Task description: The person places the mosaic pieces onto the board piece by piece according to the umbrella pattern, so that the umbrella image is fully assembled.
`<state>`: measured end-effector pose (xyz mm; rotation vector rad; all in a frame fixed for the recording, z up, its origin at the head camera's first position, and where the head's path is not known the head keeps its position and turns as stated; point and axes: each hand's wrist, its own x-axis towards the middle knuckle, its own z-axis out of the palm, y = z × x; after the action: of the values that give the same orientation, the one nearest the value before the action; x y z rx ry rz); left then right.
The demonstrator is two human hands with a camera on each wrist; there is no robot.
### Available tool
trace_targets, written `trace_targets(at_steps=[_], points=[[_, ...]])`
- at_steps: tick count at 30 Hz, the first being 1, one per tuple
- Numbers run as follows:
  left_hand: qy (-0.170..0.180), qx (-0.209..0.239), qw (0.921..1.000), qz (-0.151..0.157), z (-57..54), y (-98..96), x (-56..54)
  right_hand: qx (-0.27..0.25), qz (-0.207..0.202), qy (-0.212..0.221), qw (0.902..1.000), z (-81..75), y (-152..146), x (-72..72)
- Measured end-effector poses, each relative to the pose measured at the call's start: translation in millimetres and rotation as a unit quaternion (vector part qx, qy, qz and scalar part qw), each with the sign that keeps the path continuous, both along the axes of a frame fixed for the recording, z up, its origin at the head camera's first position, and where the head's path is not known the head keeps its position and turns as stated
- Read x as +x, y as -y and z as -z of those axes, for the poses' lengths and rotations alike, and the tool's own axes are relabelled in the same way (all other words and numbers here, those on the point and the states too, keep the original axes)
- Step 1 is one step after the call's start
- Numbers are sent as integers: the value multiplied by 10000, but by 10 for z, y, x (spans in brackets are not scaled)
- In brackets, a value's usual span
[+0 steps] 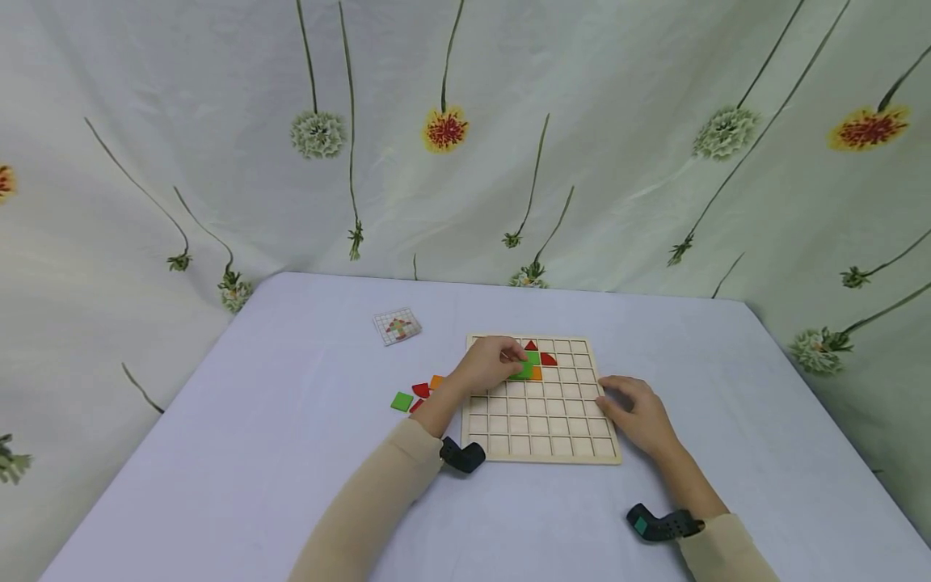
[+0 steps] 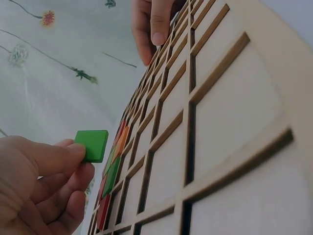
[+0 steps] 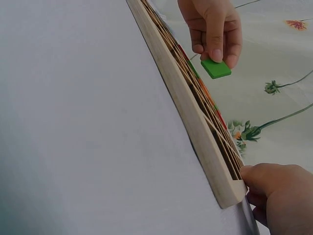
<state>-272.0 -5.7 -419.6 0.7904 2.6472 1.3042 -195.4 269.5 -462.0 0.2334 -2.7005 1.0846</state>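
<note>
Head view: left hand (image 1: 490, 365) fingers pinch one green tile (image 1: 520, 371); right hand (image 1: 636, 414) fingers relaxed.

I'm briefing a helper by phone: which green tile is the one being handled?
Find the wooden grid board on the lavender table. Over its far rows the left hand pinches a green square tile in its fingers; unlike the other green pieces, it is held off the board.

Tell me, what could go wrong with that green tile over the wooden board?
The left hand pinches the green tile only by its edge above the board, so it might slip. It could also bump the tiles already set. The right hand only rests at the board's edge, so the board may shift.
</note>
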Motion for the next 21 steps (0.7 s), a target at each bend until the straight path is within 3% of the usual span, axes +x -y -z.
trace_targets(at_steps=[12,21], points=[[-90,-219,9996,136,15,-255,-9,8,-3,21,10000,5,-5,-3],[-27,-450,9987,241,-64,-425,-22,37,13,33,10000,-4,-1,-9]])
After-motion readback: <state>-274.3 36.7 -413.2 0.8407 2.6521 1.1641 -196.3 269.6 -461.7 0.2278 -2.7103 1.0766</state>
